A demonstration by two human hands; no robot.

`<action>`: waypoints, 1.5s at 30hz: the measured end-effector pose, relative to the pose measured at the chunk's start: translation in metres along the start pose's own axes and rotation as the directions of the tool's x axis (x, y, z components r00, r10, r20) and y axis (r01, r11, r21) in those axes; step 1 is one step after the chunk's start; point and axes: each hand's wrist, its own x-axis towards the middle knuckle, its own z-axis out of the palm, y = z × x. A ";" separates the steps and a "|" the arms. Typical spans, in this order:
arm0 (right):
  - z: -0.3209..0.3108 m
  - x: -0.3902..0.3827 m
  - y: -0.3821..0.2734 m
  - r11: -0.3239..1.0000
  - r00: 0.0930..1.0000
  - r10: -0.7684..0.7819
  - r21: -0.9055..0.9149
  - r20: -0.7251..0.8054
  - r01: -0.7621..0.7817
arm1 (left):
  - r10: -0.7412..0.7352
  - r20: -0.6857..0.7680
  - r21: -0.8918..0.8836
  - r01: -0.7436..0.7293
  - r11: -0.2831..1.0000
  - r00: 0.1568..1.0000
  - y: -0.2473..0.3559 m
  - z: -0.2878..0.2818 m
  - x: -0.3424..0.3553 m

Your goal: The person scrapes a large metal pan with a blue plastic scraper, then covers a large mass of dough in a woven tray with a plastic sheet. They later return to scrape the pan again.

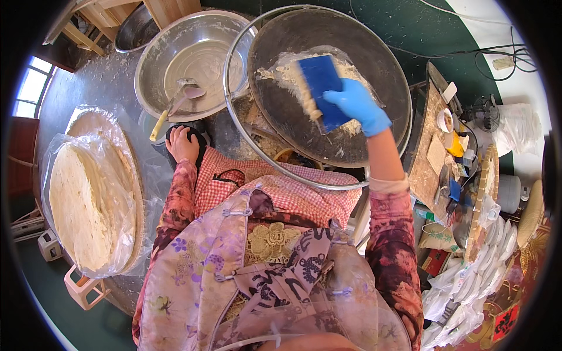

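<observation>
My right hand [356,105], in a blue glove, grips a flat blue scraper [321,82] over the round dark griddle [287,117]. Pale batter [345,65] is smeared in a ragged, thin patch around and under the scraper, with a thicker lump along its left edge. Bare and apart from the griddle, my left hand [182,144] lies with its fingers spread on something dark at my knee, just below the batter basin. That metal basin [149,82] contains creamy batter [199,67] and a ladle [170,111] with a yellowish handle.
A metal ring [243,126] surrounds the griddle. To my left, a stack of flatbreads [79,205] sits partly under clear plastic on a round board [132,175]. At right stands a cluttered wooden table [424,169], with white plastic-bagged packs [474,281] below it. Cables [497,52] run behind.
</observation>
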 end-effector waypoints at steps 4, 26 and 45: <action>-0.031 -0.054 0.048 0.905 0.898 0.261 0.414 -0.354 -0.100 | -0.010 0.017 0.000 0.010 1.000 1.000 0.001 0.001 0.001; -0.096 -0.187 0.175 0.971 0.399 0.179 0.095 -0.899 -0.221 | 0.080 0.109 0.084 -0.089 0.993 0.991 0.005 0.001 0.003; -0.101 -0.170 0.224 0.935 0.190 0.302 0.330 -0.934 0.133 | 0.201 0.073 0.002 -0.202 0.979 0.977 -0.016 -0.003 -0.019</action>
